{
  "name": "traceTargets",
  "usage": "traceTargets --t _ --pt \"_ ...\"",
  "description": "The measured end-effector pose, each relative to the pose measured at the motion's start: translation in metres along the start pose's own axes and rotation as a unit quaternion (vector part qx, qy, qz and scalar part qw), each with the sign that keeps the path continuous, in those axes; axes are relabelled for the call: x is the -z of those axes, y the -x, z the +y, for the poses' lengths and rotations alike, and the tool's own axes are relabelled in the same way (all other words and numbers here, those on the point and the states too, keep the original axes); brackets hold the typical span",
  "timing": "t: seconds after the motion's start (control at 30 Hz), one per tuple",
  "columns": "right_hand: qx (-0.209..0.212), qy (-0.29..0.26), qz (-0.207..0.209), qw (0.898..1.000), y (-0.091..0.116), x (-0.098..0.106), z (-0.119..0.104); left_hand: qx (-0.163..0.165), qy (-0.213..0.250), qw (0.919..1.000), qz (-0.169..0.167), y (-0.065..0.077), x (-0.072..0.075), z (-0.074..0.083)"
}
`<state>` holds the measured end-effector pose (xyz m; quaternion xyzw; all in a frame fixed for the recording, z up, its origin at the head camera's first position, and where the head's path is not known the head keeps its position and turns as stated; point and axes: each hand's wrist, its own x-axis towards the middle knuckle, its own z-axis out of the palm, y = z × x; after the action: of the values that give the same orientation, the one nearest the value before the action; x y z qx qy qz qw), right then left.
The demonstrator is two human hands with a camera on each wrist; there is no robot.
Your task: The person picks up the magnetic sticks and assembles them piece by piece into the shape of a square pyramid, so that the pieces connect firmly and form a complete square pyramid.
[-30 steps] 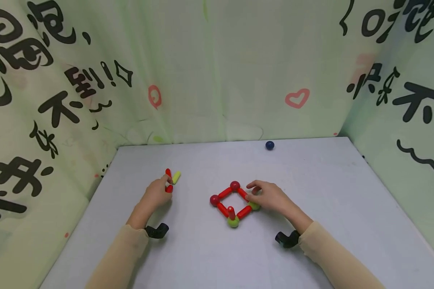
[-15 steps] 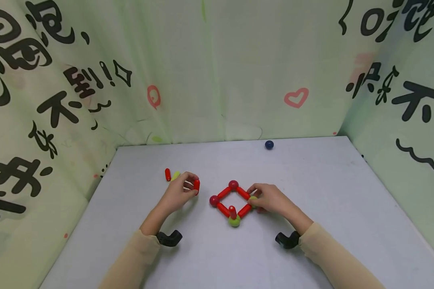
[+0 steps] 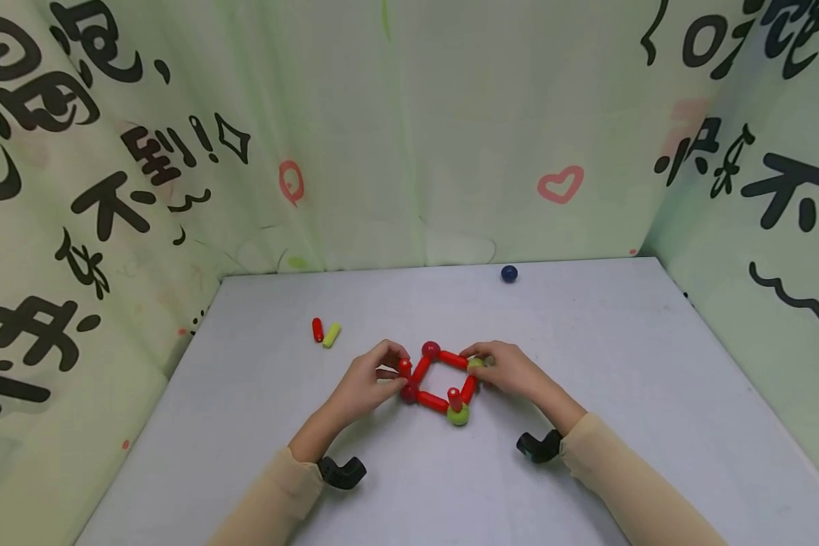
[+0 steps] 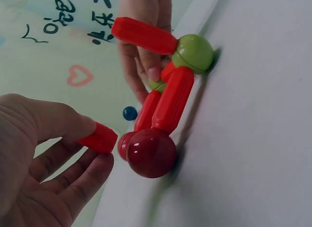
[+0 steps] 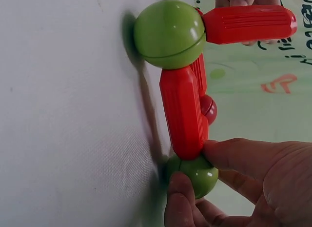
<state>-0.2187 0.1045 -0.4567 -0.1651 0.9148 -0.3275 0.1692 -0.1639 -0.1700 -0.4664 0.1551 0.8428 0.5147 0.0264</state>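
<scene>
A four-sided frame of red rods and balls lies on the table, with a green ball (image 3: 458,414) nearest me and a red ball (image 3: 431,349) farthest. From the near green ball another red rod (image 5: 251,24) stands up. My left hand (image 3: 368,379) pinches a loose red rod (image 4: 100,137) between thumb and fingers. That rod's end is just short of the left corner's dark red ball (image 4: 152,154). Thumb and fingers of my right hand (image 3: 512,370) grip the right corner's green ball (image 5: 202,175), where a frame rod joins it.
Farther back on the left lie a red rod (image 3: 317,329) and a yellow-green rod (image 3: 331,335). A dark blue ball (image 3: 509,274) sits by the table's back edge. Printed curtains (image 3: 478,152) enclose the table's back and sides.
My left hand has carried a red rod rightward from beside the loose rods to the frame's left corner. My right hand has taken hold of the right green ball, and the frame has turned slightly.
</scene>
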Motion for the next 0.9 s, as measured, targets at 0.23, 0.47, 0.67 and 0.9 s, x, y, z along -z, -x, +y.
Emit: traceTargets --t 0.23,0.47,0.67,0.9 --pt "0.017 0.016 0.001 1.000 -0.006 -0.001 0.001 0.001 0.000 0.9997 -0.025 0.003 -0.007 0.004" --pt "0.027 0.017 -0.003 0.999 -0.009 0.000 0.001 0.003 -0.001 0.9993 -0.037 0.005 -0.009 0.007" --pt "0.036 0.017 -0.004 0.999 -0.012 0.000 0.002 0.014 -0.003 0.9981 -0.060 0.006 -0.011 0.006" --pt "0.045 0.016 -0.003 0.999 -0.013 -0.001 0.004 0.014 -0.019 0.9974 -0.068 0.006 -0.009 0.002"
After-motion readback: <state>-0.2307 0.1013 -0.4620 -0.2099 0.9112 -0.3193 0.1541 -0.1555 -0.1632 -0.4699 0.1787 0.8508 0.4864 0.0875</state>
